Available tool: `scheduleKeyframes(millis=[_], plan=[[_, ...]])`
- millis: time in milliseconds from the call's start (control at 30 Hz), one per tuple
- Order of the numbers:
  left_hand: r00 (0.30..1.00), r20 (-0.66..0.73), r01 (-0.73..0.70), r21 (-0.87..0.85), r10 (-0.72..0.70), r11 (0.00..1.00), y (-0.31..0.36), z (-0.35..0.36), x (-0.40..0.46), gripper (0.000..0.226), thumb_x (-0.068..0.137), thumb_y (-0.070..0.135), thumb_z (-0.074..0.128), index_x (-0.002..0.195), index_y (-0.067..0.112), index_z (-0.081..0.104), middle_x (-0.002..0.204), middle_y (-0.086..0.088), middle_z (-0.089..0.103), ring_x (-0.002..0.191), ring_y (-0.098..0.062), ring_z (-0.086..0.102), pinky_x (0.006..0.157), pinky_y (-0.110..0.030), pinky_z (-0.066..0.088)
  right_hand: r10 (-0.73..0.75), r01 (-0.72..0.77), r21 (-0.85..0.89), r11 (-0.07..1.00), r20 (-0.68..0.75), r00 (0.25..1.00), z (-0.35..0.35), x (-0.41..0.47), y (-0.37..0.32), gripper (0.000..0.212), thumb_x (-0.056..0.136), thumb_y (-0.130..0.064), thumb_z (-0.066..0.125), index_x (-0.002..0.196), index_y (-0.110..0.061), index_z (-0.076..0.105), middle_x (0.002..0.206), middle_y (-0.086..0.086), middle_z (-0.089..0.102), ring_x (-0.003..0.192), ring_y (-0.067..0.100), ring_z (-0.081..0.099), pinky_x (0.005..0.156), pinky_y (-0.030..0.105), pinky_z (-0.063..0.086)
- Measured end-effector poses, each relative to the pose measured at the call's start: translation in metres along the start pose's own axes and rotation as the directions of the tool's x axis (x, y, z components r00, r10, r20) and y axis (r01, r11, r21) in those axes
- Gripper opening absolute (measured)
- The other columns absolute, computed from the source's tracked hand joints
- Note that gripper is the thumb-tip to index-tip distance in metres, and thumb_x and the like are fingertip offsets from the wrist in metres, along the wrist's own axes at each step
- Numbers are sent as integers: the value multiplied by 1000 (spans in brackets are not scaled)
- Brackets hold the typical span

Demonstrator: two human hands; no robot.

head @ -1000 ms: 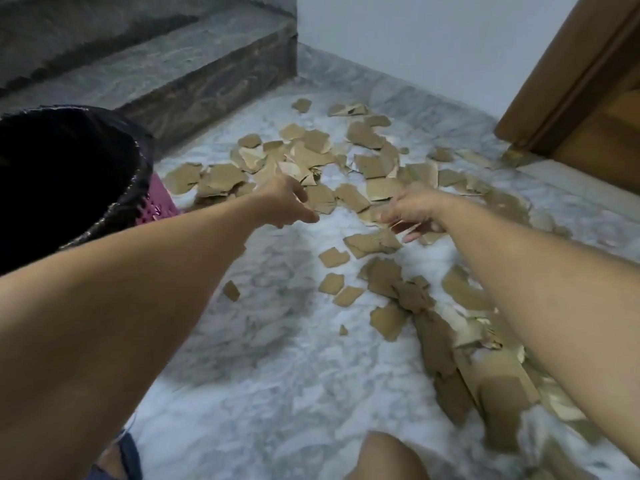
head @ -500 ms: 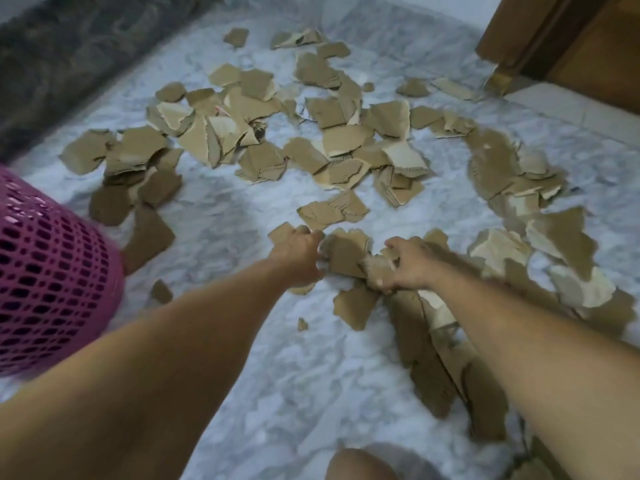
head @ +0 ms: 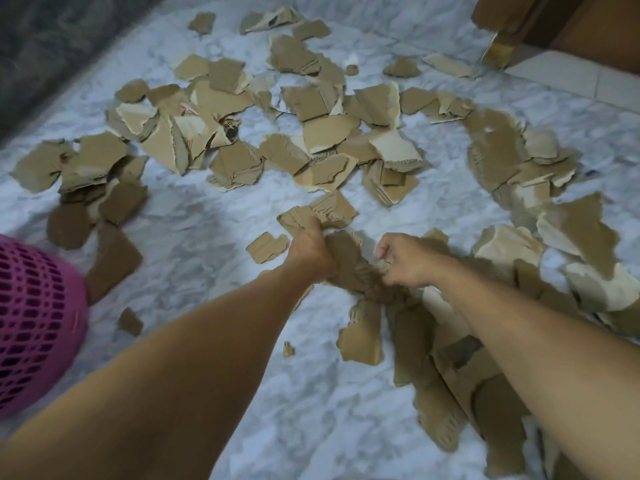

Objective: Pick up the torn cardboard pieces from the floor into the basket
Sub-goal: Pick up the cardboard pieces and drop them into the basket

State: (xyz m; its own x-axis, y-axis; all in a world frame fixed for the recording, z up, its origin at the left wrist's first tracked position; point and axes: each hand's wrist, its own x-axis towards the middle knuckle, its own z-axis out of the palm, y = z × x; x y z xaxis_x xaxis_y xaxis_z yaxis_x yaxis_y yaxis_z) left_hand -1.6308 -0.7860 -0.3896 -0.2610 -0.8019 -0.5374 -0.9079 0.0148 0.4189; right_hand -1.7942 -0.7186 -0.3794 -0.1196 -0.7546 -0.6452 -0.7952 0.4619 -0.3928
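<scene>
Several torn brown cardboard pieces (head: 325, 133) lie scattered over the white marble floor (head: 194, 216). In the middle, my left hand (head: 310, 245) grips a bunch of cardboard pieces (head: 349, 268), its fingers curled round them. Close on the right, my right hand (head: 403, 259) pinches the same bunch from the other side. The pink mesh basket (head: 34, 323) stands at the left edge, apart from both hands. More pieces (head: 450, 393) lie under my right forearm.
A dark stone step (head: 52, 46) runs along the far left. A wooden door frame (head: 519, 19) stands at the far right. Bare marble shows between the basket and my left arm.
Both hands came down from above the far pieces to the near pile and closed on cardboard. The view dropped lower, so the basket's rim left the frame.
</scene>
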Motion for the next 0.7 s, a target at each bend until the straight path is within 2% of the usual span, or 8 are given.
scheduleKeyframes(millis=[67,133,200,300,367,500,633,700], plan=[[998,53,28,-19,-27,999,-3,-6,6,58,73,5,76,123,12,46,113,-11,56,91,-24,54,70,-30,52,-6,7,-8,1000,55,998,-5,6,3,24,77,-7,74,88,-22,58,73,-7,48,62,8,46,49,22,31],[993,114,47,-56,-40,997,-5,-11,13,50,73,7,77,118,8,54,109,-9,60,96,-25,59,80,-33,56,-13,12,15,1000,44,999,-11,13,7,21,73,-10,79,75,-15,58,66,-3,45,60,15,43,51,23,32],[991,125,56,-117,-41,992,-6,-17,18,41,77,6,74,115,4,59,105,-9,61,100,-26,60,84,-33,54,-5,5,46,999,-5,1000,-21,20,11,26,73,-20,83,83,-8,62,73,1,52,65,18,51,56,26,42],[997,62,65,-179,-55,982,-9,-28,31,34,82,3,65,115,3,58,107,-11,60,102,-27,58,82,-32,51,6,0,64,998,-84,996,-41,30,12,38,78,-25,81,108,-8,65,102,6,64,92,25,63,75,34,53],[998,2,69,-167,-69,983,-11,-35,41,35,84,5,60,118,4,56,114,-12,60,107,-29,56,88,-36,51,21,-2,114,993,-171,985,-56,38,10,41,80,-23,80,115,-10,65,112,6,64,103,28,63,80,34,53],[982,-159,119,114,-100,986,-6,-47,59,43,85,13,55,127,9,47,132,-13,41,124,-32,36,101,-46,39,41,-2,140,990,-273,961,-85,60,7,28,82,-26,78,103,-12,67,106,5,66,103,29,62,78,30,51],[961,-230,145,-60,-155,988,8,-45,71,54,84,23,56,132,9,36,136,-14,35,129,-32,31,107,-44,31,52,-64,-30,997,-301,952,-103,91,0,25,83,-39,74,89,-20,58,119,14,54,120,36,48,95,38,47],[962,-198,190,-9,-188,982,12,-38,71,71,79,37,67,135,11,33,134,-10,34,129,-29,31,107,-44,31,53,-67,-34,997,-328,943,-108,104,-3,27,81,-41,76,94,-25,58,129,13,46,125,34,42,102,38,43]])
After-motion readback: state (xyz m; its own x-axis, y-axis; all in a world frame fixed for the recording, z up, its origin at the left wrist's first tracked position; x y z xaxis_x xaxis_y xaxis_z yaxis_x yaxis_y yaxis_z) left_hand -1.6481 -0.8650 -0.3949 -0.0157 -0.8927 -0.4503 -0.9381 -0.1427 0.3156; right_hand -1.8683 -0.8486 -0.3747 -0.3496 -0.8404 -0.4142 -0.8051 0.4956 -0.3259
